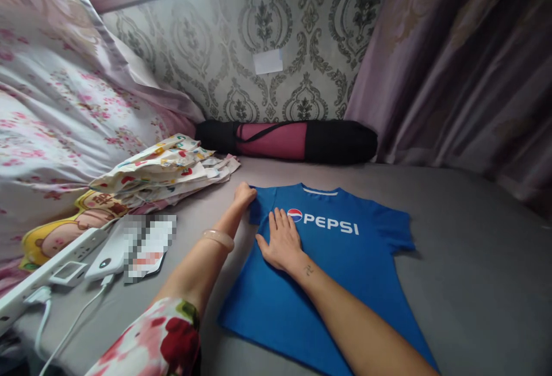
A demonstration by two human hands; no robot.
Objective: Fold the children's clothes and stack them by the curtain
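Position and contact: blue T-shirt (345,261)

We locate the blue T-shirt front side up on the gray sheet (470,249), spread out, with its collar at the far end and its hem toward us. Part of the hem runs out of view at the lower edge. The white PEPSI lettering (331,224) and the round logo (295,215) sit across the chest.

Left hand (245,193): we observe the grip closed at the outer end of the near-left sleeve (263,206), fingers curled, with the fabric edge apparently pinched. A pale bangle (218,240) encircles the forearm.

Right hand (282,239): we observe the grip open and flat, palm down on the chest. The fingers point away from us, just beside the logo, and the thumb is spread to the left. It clasps nothing. The forearm crosses the lower part of the garment.

Surroundings: beyond the collar we note a black-and-pink bag (271,140) lying lengthwise near the patterned wall (310,42). To the left lie a printed cloth pile (172,163), a white power strip (81,246) and a white device (107,258) with a cable (80,317) plugged in. Beside the device is a flat item (153,252), its face obscured by pixelation.
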